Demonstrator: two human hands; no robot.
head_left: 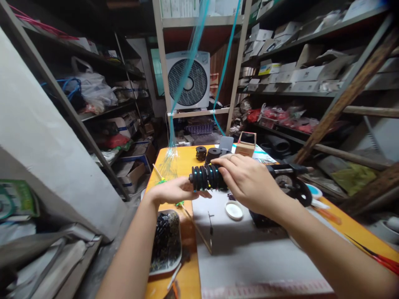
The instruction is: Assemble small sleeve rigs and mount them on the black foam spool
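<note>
A row of black ribbed spools (202, 177) with bluish-green glints sits end to end above the white work sheet, in front of a black hand-cranked winder (285, 180). My right hand (251, 180) lies over the right part of the row, its fingers curled onto the top. From the left, my left hand (170, 190) reaches beneath the row's left end with fingers stretched out; the spools partly hide them. Whether the left fingers touch the spools I cannot tell. Loose black spools (201, 153) stand behind the row. Below it lies a small white round lid (234, 210).
A white tray (179, 245) of small dark pieces stands at left on the yellow table (190, 270). Thin sticks (199, 232) lie beside it. Red-handled scissors (382, 261) are at right. Blue-green strands (171, 128) hang from the rack with a box fan (188, 81).
</note>
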